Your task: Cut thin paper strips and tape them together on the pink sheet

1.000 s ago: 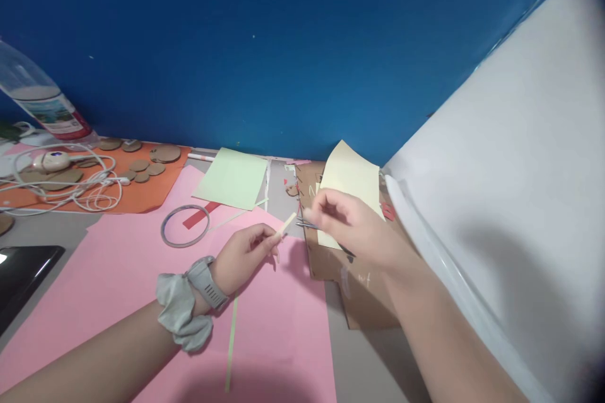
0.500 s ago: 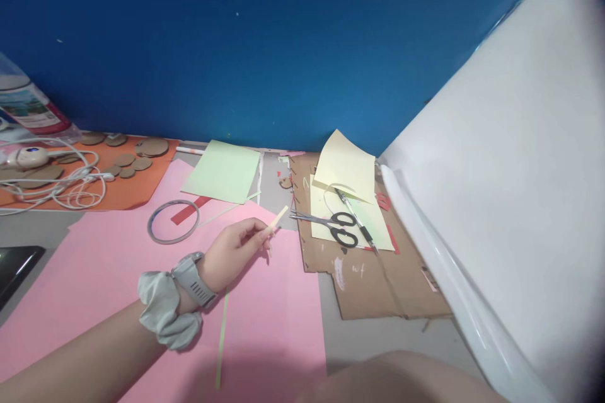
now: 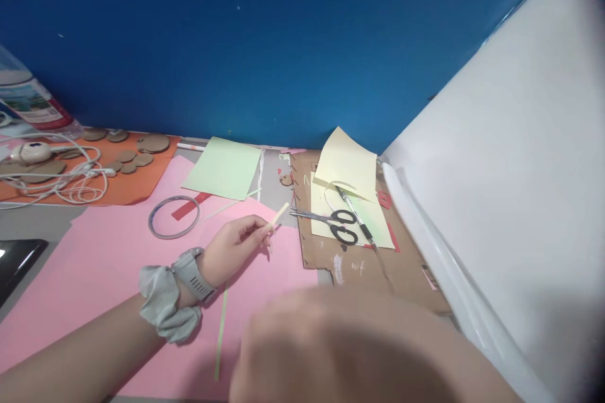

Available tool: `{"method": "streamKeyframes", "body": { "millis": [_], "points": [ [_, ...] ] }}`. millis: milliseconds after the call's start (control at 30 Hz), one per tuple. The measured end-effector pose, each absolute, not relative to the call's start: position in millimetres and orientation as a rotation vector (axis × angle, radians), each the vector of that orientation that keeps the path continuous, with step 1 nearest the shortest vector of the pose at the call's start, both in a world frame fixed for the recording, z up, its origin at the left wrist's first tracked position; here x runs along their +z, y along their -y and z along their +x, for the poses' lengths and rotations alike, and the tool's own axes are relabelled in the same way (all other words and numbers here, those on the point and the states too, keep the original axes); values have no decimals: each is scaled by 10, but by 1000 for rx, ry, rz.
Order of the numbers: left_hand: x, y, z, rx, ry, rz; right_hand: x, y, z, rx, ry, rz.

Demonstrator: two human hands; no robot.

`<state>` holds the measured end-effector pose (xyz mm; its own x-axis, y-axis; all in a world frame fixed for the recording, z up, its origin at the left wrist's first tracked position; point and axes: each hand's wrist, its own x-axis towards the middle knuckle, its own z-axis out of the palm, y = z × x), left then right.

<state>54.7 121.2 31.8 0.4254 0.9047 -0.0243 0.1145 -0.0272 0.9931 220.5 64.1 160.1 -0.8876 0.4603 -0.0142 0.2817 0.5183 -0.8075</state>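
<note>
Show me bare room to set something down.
Pink paper lies bare between the black device and gray scrunchie; gray tabletop shows between that device and the orange sheet. Crowded: the cardboard, under scissors, pen and yellow papers; the blurred right hand fills lower centre.

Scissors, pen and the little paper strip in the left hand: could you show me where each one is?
Scissors (image 3: pixel 333 221), head view: on the join of blades and handles.
Pen (image 3: pixel 366 232), head view: on its black sleeve.
Strip (image 3: pixel 280 213), head view: on the middle of its exposed length.
</note>
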Motion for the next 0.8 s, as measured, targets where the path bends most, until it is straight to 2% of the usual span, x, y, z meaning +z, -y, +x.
{"method": "streamKeyframes", "body": {
  "millis": [67,133,200,267,333,800],
  "points": [
    [323,-1209,539,840,-958,1488,1513,-816,2316,1113,2451,-954],
    [329,-1208,533,853,-955,1507,1361,-1043,2422,771,2174,-1449],
    [335,-1208,531,849,-947,1521,1171,-1263,2498,874,1987,-1609],
    [338,-1207,534,831,-934,1526,994,-1420,2531,1235,1868,-1550],
    [337,-1206,541,808,-922,1523,874,-1494,2522,1395,1821,-1432],
    [332,-1183,543,725,-865,1479,853,-1477,2479,1205,1774,-1251]
  ]
}}
